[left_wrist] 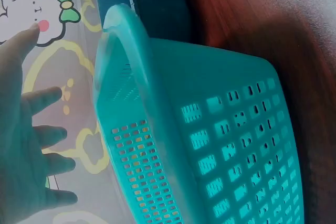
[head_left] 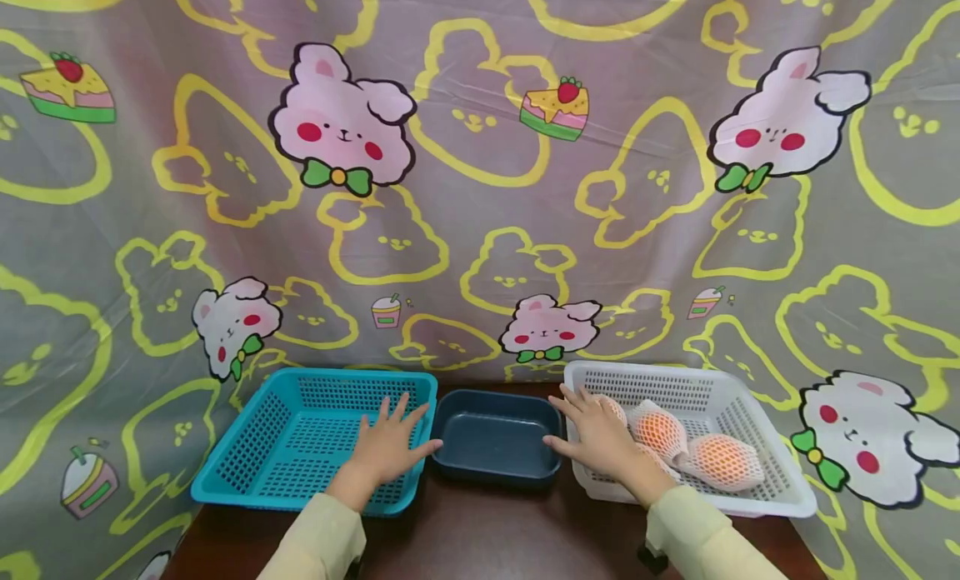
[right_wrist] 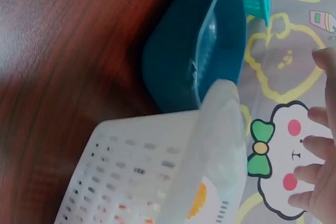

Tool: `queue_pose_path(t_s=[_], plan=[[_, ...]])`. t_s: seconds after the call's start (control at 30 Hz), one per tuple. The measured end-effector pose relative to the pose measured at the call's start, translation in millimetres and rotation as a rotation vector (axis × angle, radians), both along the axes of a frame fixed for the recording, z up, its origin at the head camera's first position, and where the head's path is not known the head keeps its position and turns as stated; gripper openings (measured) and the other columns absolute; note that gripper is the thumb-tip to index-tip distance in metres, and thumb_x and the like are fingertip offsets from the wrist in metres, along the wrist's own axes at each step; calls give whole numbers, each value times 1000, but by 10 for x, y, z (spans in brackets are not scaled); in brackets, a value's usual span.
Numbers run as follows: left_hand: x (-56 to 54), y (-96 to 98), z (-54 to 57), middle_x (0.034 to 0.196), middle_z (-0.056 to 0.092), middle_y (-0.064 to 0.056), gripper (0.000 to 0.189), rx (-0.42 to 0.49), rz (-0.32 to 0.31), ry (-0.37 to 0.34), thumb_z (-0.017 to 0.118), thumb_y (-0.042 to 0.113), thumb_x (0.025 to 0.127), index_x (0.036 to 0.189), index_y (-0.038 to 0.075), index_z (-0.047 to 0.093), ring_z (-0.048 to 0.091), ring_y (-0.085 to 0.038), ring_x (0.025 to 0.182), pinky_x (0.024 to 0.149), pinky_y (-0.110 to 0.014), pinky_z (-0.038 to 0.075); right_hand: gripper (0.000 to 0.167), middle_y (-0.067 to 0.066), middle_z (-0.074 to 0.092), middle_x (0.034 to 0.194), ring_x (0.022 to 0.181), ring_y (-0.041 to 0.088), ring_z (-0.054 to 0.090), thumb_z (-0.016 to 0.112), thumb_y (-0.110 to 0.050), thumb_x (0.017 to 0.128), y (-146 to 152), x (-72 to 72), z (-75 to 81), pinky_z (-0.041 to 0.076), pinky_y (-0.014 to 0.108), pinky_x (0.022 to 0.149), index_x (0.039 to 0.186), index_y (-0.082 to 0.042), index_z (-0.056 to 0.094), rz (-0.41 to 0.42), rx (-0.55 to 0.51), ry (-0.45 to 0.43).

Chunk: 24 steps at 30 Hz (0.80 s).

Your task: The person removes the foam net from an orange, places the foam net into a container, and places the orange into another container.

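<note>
My left hand (head_left: 384,447) hovers with spread fingers over the right side of a teal perforated basket (head_left: 255,434), holding nothing. In the left wrist view the fingers (left_wrist: 48,136) are apart from the basket's rim. My right hand (head_left: 600,440), fingers also spread, is above the left side of a white perforated basket (head_left: 772,472). Inside that basket lie several orange round fruits (head_left: 723,462) in white foam nets, partly hidden by the right hand. Between the two baskets stands a dark blue rectangular basin (head_left: 495,438), with nothing in it.
All three containers stand side by side on a dark reddish-brown wooden table (head_left: 495,530). Right behind them hangs a grey curtain (head_left: 465,205) printed with rabbits and yellow outlines. The baskets' raised rims stand close to the basin's sides.
</note>
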State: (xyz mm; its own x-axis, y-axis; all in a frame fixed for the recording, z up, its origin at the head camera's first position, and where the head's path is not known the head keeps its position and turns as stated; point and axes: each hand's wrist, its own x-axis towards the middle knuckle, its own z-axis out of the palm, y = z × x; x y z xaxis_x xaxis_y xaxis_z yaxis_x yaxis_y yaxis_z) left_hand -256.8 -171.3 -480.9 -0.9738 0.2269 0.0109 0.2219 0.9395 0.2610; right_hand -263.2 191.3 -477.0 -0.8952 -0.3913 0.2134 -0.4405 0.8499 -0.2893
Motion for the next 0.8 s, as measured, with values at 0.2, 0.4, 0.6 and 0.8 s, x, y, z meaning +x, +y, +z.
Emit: queue_pose_path(t_s=[0.2,0.4,0.6,0.8], plan=[[-2,24,50,160,38,-19,70,18,-13,43,61,58,97,152,15,51,27,-49,147,110,-74,23,63,19,52,149,136,43,47,72,-46,93,72,41,93,39,61,108,142,-6,60,-1,-14,30],[-3,64,99,154,46,-19,66,21,-36,71,62,56,98,148,13,55,37,-48,142,107,-69,33,57,20,57,143,130,42,53,74,-38,93,184,75,110,44,60,104,137,-3,64,-1,-38,95],[-42,77,69,150,51,-18,65,8,-47,82,61,56,98,146,12,57,45,-44,138,106,-66,38,55,20,58,142,131,43,53,74,-36,93,331,110,111,42,60,106,137,-4,64,-34,-43,80],[-46,159,78,138,62,-15,58,30,-79,145,64,52,98,137,10,65,57,-36,128,102,-57,47,55,19,62,138,124,42,58,76,-33,92,487,129,73,46,59,101,137,-5,63,-68,-43,81]])
